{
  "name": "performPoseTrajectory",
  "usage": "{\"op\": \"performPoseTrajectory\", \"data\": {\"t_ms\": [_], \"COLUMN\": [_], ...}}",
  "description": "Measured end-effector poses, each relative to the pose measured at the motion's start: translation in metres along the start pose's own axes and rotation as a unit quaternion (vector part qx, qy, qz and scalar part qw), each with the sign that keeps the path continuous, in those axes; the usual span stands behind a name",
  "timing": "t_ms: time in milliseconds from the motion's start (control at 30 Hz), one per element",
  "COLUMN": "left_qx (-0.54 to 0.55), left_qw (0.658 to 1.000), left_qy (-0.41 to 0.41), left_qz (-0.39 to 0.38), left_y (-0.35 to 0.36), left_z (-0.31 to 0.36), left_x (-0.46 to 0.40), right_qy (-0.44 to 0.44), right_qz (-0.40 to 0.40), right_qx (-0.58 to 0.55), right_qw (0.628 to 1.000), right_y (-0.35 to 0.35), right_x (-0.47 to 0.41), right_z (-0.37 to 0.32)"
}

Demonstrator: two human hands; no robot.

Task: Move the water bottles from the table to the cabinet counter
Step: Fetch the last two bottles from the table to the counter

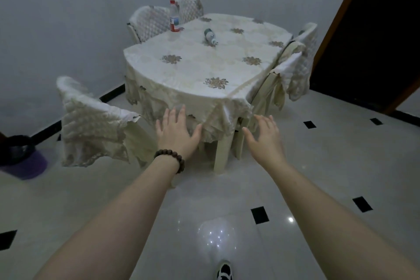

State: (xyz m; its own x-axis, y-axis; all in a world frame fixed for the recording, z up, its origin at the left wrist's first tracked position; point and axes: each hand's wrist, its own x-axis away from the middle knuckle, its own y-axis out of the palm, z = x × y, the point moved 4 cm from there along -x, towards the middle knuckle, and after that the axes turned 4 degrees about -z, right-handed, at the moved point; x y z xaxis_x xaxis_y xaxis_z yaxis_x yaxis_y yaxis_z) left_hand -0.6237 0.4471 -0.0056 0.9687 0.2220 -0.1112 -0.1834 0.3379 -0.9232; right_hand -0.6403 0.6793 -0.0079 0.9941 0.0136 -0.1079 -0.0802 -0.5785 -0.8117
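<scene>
A clear water bottle with a red cap and red label [174, 16] stands upright at the far left edge of the table [200, 68], which is covered by a cream flowered cloth. A second bottle with a green label [210, 36] lies on its side near the far middle of the table. My left hand [177, 130], with a bead bracelet on the wrist, is stretched out in front of the table's near edge, fingers apart and empty. My right hand [264, 135] is held out beside it, also empty with fingers spread. Both hands are well short of the bottles.
Covered chairs stand around the table: one at near left [91, 120], two at the far side [154, 21], one on the right [293, 68]. A dark bin on a purple mat [18, 154] sits at left. A dark doorway [375, 36] is at right. The floor is glossy tile.
</scene>
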Motion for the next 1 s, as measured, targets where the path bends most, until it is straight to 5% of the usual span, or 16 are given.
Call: {"op": "performPoseTrajectory", "data": {"t_ms": [400,1000], "left_qx": [0.003,0.042], "left_qw": [0.998,0.994], "left_qy": [-0.064,-0.097], "left_qz": [0.004,0.004], "left_y": [0.03,0.046], "left_z": [0.021,-0.069], "left_x": [-0.155,-0.502], "right_qy": [-0.056,-0.064], "right_qz": [-0.042,-0.079], "right_qx": [-0.006,-0.016], "right_qw": [0.998,0.995], "right_y": [0.021,0.153], "right_x": [-0.194,-0.535], "right_z": [0.0,-0.097]}}
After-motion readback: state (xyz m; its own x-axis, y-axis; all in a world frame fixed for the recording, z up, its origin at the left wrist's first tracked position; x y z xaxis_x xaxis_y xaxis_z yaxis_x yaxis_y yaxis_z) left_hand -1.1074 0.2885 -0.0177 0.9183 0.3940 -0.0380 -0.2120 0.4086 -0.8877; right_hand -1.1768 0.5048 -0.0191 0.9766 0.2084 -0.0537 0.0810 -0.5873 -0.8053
